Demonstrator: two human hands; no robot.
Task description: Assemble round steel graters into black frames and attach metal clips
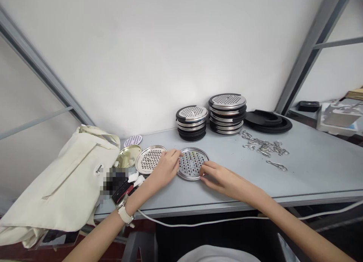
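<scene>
A round metal grater [190,164] with rows of raised holes and a silver rim lies flat on the grey table [241,171]. My left hand [169,164] has its fingers closed at the grater's left rim. On the opposite side, the bent fingers of my right hand [213,175] pinch the right edge. Just left of my left hand lies a second round grater [149,159], partly covered by the hand. Beyond it are a gold-coloured round lid [128,157] and a small white perforated disc [133,141].
Behind stand two stacks of black-edged graters, a shorter stack [192,123] and a taller stack [227,113]. Black round rings [268,120] lie at right, with several metal clips [265,146] in front. A cream bag [65,182] leans at left; a white cable [193,225] hangs along the front.
</scene>
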